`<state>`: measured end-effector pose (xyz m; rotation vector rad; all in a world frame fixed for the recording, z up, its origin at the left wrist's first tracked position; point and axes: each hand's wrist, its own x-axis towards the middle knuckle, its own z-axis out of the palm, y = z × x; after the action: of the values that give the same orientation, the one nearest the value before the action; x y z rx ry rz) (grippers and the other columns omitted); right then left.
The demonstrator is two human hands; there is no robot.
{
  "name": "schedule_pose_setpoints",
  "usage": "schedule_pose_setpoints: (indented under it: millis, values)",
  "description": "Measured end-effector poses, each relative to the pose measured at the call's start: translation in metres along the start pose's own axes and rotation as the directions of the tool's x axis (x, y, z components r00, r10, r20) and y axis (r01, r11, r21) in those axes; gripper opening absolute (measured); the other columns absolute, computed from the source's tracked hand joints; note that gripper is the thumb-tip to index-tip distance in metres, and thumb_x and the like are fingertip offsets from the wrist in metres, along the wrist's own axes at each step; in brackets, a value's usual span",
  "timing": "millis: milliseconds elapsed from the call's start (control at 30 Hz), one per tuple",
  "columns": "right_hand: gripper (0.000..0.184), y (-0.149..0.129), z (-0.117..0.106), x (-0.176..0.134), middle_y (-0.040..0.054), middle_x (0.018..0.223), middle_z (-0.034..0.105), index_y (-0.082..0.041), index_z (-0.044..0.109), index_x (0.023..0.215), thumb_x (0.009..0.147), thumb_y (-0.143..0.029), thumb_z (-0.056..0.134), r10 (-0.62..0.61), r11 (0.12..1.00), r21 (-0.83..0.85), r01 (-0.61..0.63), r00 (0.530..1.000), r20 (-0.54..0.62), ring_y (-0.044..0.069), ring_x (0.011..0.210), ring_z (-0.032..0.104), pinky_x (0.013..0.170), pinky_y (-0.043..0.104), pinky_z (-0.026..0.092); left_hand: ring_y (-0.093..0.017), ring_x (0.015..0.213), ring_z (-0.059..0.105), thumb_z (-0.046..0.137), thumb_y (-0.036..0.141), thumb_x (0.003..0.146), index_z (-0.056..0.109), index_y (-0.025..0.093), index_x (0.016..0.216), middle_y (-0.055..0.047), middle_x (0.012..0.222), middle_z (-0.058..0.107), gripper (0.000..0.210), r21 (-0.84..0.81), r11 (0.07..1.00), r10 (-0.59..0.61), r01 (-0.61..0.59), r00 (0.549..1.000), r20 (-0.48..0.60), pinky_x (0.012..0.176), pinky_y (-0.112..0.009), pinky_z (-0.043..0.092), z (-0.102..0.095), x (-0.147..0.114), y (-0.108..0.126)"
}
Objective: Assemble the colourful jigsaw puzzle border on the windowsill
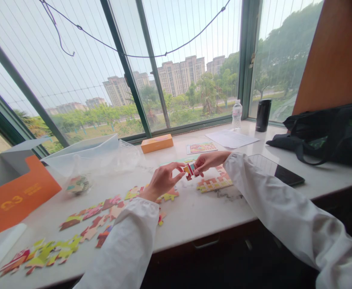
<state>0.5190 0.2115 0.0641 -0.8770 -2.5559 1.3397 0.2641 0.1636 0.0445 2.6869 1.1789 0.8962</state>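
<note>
A small multicoloured jigsaw puzzle piece (189, 170) is held up between my two hands, above the white countertop. My left hand (163, 178) pinches its left side with thumb and fingertips. From the right, my right hand (210, 161) grips the other side. Below and behind my right hand lies a joined section of puzzle (214, 184) with a yellow and white fence-like edge, partly hidden by my hand and sleeve. Loose jigsaw pieces (99, 210) are spread left of my left forearm, some of them covered by it.
An orange box (157, 143) and a picture card (201, 147) lie near the window. An open orange carton (19, 192) and clear plastic bags (79, 182) stand left. A tablet (279, 171), black bag (332, 132), water bottle (237, 114) and black flask (263, 115) are right.
</note>
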Motion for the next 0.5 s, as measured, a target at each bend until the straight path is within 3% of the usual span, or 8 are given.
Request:
schedule_pose_setpoints:
  millis: [200, 367, 500]
  values:
    - [0.049, -0.006, -0.009, -0.013, 0.003, 0.075, 0.065, -0.013, 0.074, 0.084, 0.075, -0.061, 0.069, -0.006, 1.0, 0.0, 0.006, 1.0, -0.017, 0.012, 0.07, 0.05, 0.065, 0.026, 0.035, -0.008, 0.052, 0.049, 0.056, 0.046, 0.09, 0.066, 0.028, 0.119, 0.002, 0.097, 0.074, 0.035, -0.019, 1.0, 0.002, -0.002, 1.0, 0.013, 0.057, -0.021, 0.041, 0.001, 0.0, 0.0]
    - [0.047, -0.003, -0.021, -0.031, -0.0028, 0.064, 0.053, -0.012, 0.071, 0.084, 0.079, -0.058, 0.068, 0.038, 0.999, -0.014, -0.039, 0.997, -0.071, 0.008, 0.06, 0.039, 0.057, 0.024, 0.026, -0.008, 0.052, 0.048, 0.056, 0.046, 0.09, 0.064, 0.029, 0.121, 0.002, 0.101, 0.073, 0.035, -0.023, 1.0, 0.019, -0.018, 0.999, 0.043, 0.059, -0.021, 0.041, 0.0, 0.0, 0.0]
    - [0.047, 0.001, -0.022, -0.035, -0.002, 0.068, 0.056, -0.012, 0.072, 0.085, 0.077, -0.059, 0.069, 0.07, 0.997, -0.01, -0.071, 0.994, -0.089, 0.008, 0.062, 0.041, 0.058, 0.024, 0.028, -0.007, 0.051, 0.048, 0.058, 0.05, 0.089, 0.062, 0.028, 0.124, 0.002, 0.1, 0.073, 0.042, -0.025, 0.999, 0.029, -0.028, 0.998, 0.064, 0.058, -0.022, 0.041, -0.002, 0.001, 0.003]
